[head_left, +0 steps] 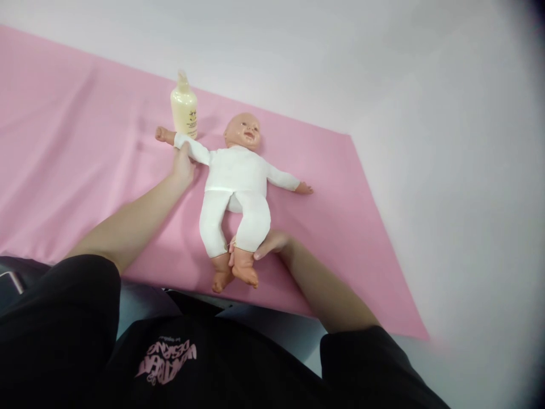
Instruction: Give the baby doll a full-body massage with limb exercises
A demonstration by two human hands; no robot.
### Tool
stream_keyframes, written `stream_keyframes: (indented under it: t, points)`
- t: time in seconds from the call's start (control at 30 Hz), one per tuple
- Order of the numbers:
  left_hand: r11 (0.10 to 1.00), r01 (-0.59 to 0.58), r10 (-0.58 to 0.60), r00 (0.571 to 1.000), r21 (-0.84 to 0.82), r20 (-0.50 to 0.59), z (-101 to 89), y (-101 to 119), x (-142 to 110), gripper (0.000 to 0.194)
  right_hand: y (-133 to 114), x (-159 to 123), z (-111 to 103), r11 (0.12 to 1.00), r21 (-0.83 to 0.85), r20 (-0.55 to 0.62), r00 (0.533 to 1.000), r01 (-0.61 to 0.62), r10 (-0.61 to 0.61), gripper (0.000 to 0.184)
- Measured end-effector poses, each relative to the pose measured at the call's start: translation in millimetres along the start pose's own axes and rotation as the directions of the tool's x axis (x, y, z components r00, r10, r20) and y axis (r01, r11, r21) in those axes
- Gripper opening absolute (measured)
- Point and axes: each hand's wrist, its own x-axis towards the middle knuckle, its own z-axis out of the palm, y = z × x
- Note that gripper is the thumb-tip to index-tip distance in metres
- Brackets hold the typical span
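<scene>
A baby doll (236, 170) with a white cloth body lies face up, its head toward the far edge and its feet toward me. My left hand (184, 165) grips the doll's arm on the left side, near the wrist, with the thumb on top and the other fingers mostly hidden beneath. Around the doll's lower leg on the right side, my right hand (272, 243) is closed from below; fingertips show between the two legs. Just beyond the held arm stands a pale yellow pump bottle (184, 108), upright.
A pink sheet (332, 238) covers the table under the doll, with creases at the left. The table's far edge meets a white wall (298, 57), and its near edge runs close to my body.
</scene>
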Motion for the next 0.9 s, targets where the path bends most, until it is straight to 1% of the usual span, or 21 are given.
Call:
stream_keyframes:
  t: [0.07, 0.13, 0.2, 0.23, 0.27, 0.3, 0.33, 0.4, 0.43, 0.53, 0.63, 0.73, 0.9]
  points:
    - [1.000, 0.014, -0.014, 0.999, -0.022, -0.028, -0.4, 0, -1, 0.060, 1, -1, 1, 1.000, 0.000, -0.020, 1.000, -0.005, 0.005, 0.056]
    - [0.999, 0.007, -0.008, 1.000, -0.043, -0.011, 1.0, 3, -3, 0.057, 4, -2, -1, 1.000, 0.014, -0.026, 1.000, -0.010, 0.011, 0.055]
    - [0.995, 0.021, -0.021, 1.000, -0.099, -0.006, 5.5, 12, -8, 0.051, 9, -3, -3, 0.999, 0.046, 0.010, 1.000, -0.009, 0.008, 0.058]
    - [0.987, 0.046, -0.053, 0.998, -0.155, -0.039, 9.0, 19, -11, 0.047, 11, -3, -5, 0.998, 0.065, 0.035, 0.999, 0.000, -0.003, 0.059]
    - [0.967, 0.083, -0.113, 0.987, -0.242, -0.113, 13.1, 25, -14, 0.042, 14, -4, -7, 0.996, 0.083, 0.060, 0.998, 0.017, -0.022, 0.061]
    - [0.931, 0.113, -0.194, 0.958, -0.346, -0.210, 17.3, 32, -17, 0.038, 16, -4, -9, 0.995, 0.097, 0.086, 0.995, 0.035, -0.043, 0.062]
    - [0.889, 0.128, -0.272, 0.920, -0.440, -0.283, 21.2, 38, -19, 0.035, 17, -3, -10, 0.993, 0.104, 0.107, 0.992, 0.053, -0.064, 0.061]
    - [0.811, 0.130, -0.385, 0.854, -0.570, -0.351, 27.1, 47, -21, 0.031, 19, -3, -11, 0.991, 0.105, 0.132, 0.986, 0.084, -0.097, 0.061]
    - [0.784, 0.132, -0.415, 0.838, -0.607, -0.355, 28.6, 49, -21, 0.031, 20, -3, -12, 0.990, 0.102, 0.140, 0.984, 0.093, -0.107, 0.061]
    - [0.757, 0.143, -0.441, 0.832, -0.637, -0.337, 28.5, 50, -20, 0.034, 19, -2, -11, 0.988, 0.101, 0.141, 0.982, 0.114, -0.128, 0.060]
    - [0.778, 0.144, -0.425, 0.838, -0.612, -0.343, 27.1, 49, -20, 0.033, 17, -2, -10, 0.989, 0.099, 0.141, 0.982, 0.110, -0.123, 0.061]
    - [0.795, 0.136, -0.415, 0.833, -0.591, -0.367, 29.0, 52, -21, 0.028, 17, -2, -11, 0.991, 0.102, 0.156, 0.982, 0.091, -0.106, 0.062]
    - [0.794, 0.144, -0.423, 0.829, -0.590, -0.367, 32.7, 58, -23, 0.028, 18, -3, -9, 0.988, 0.092, 0.149, 0.980, 0.121, -0.134, 0.053]
